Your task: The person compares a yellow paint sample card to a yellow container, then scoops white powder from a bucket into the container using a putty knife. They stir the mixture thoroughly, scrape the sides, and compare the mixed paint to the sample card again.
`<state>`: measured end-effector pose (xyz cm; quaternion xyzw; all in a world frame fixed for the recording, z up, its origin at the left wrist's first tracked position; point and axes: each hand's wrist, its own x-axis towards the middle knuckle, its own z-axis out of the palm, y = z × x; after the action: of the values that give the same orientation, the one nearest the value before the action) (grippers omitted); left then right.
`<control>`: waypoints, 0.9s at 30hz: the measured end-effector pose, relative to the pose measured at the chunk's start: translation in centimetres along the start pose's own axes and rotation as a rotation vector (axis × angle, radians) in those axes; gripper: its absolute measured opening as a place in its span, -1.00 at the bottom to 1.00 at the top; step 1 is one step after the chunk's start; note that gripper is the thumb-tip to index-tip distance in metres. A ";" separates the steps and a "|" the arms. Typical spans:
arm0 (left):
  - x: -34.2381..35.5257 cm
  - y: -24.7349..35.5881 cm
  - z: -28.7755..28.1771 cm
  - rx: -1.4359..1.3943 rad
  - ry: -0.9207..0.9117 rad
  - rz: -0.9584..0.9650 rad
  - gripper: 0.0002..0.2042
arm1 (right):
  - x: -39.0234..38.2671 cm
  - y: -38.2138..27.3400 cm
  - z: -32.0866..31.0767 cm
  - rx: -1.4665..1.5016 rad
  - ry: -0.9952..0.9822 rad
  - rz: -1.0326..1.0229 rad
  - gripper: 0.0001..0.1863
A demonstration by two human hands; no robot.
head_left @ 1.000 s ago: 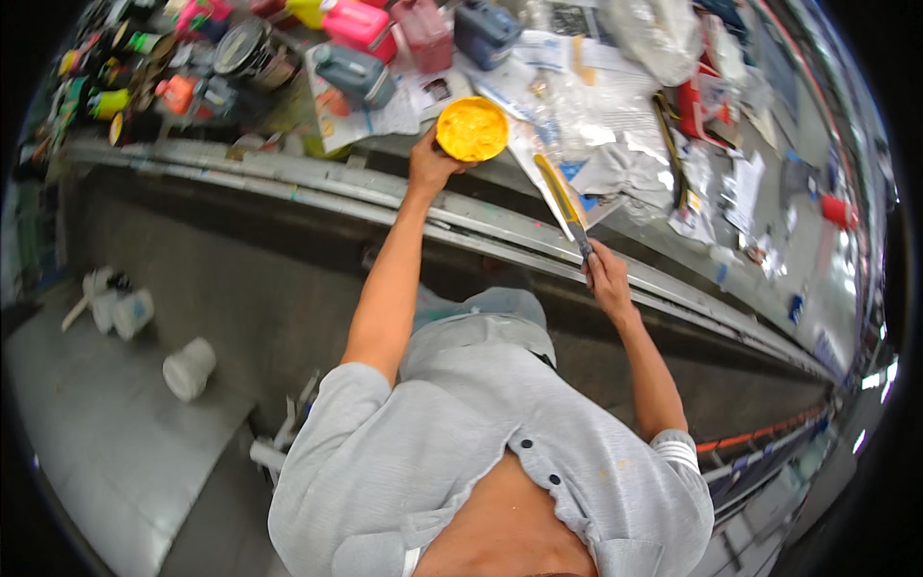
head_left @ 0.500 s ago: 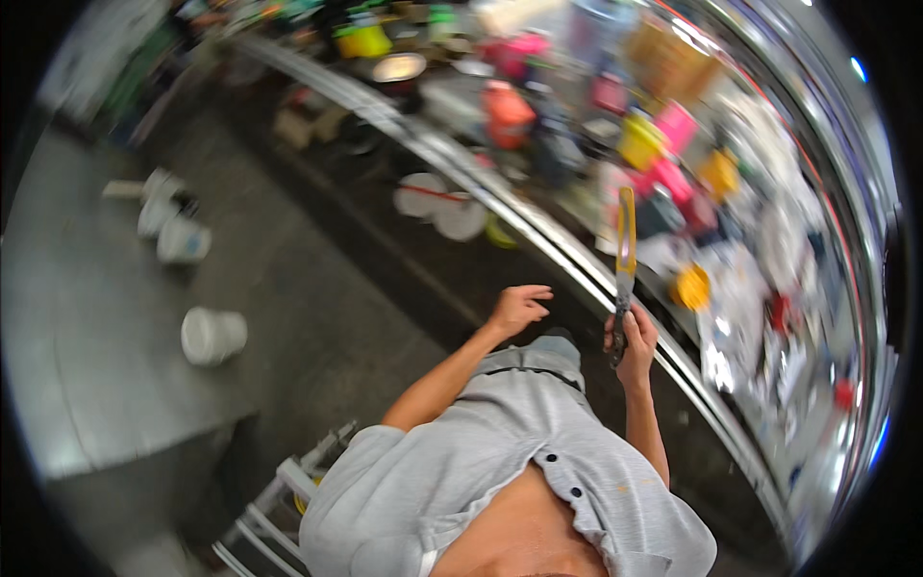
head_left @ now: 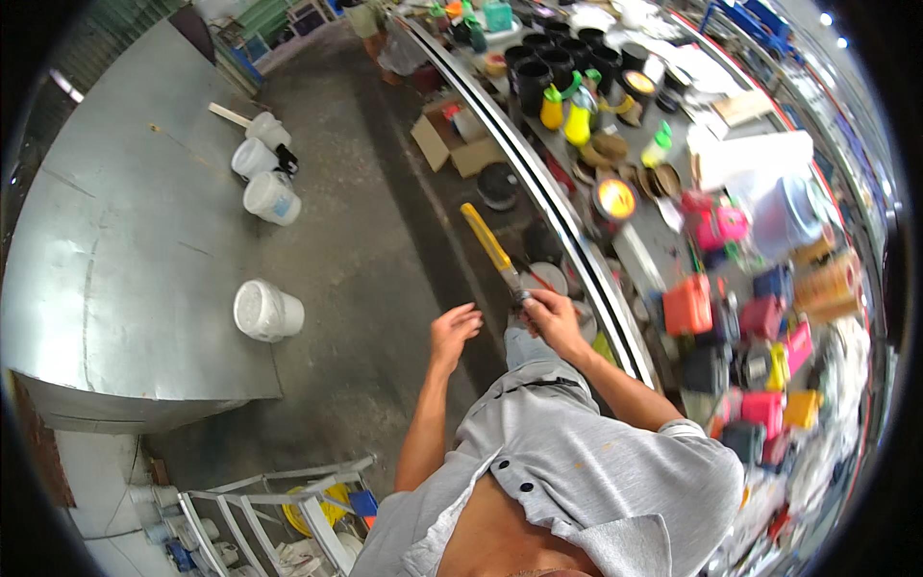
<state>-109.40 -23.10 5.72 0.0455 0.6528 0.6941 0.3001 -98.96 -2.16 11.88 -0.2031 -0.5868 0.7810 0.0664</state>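
My right hand [head_left: 550, 320] grips the dark handle of a long, flat tool [head_left: 488, 240] with a grey middle and a yellow far part. It points up and to the left, above the floor beside the workbench. Its exact kind is hard to make out. My left hand [head_left: 456, 334] is raised just left of the tool's handle, fingers loosely stretched and holding nothing. Under the bench edge, near the tool, sit a white round lid or bucket [head_left: 548, 277] with a red stick across it and a dark bucket [head_left: 497, 185].
The metal-edged workbench [head_left: 630, 260] runs along my right, crowded with black pots [head_left: 544, 77], spray bottles [head_left: 577, 125] and coloured containers [head_left: 687, 306]. White buckets [head_left: 269, 311] stand at left by a grey metal surface [head_left: 144, 279]. A white ladder [head_left: 279, 510] lies behind left; an open cardboard box [head_left: 461, 144] is ahead.
The view has turned left along the bench. My right hand has swung the tool leftward, from pointing over the bench to over the floor, closer to my left hand.
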 end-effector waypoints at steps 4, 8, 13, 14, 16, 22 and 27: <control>4.4 3.0 -7.0 0.063 0.286 -0.092 -0.60 | 11.9 -5.1 4.5 0.103 -0.151 -0.100 -0.73; 11.9 6.3 -10.3 0.161 0.290 -0.205 -0.57 | 19.4 -9.4 5.0 0.252 -0.064 -0.152 -0.71; 28.6 10.5 -9.8 0.323 0.071 -0.323 -0.59 | 25.8 -9.2 1.7 0.331 0.167 -0.041 -0.69; 32.5 11.7 -9.4 0.332 0.030 -0.302 -0.59 | 26.9 -9.2 1.2 0.330 0.234 -0.029 -0.68; 41.2 14.3 -9.2 0.397 -0.038 -0.261 -0.59 | 29.4 -8.6 0.2 0.273 0.336 -0.058 -0.66; 72.4 29.1 -8.7 0.764 -0.125 0.340 -0.61 | 39.7 -10.7 1.3 0.216 0.605 -0.204 -0.65; 98.2 38.3 -3.9 1.030 -0.228 0.577 -0.14 | 50.6 -13.2 7.3 0.255 0.875 -0.243 -0.67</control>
<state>-204.95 21.49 8.62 0.4346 0.8301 0.3327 0.1069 -149.61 12.70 13.89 -0.4331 -0.4224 0.6746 0.4230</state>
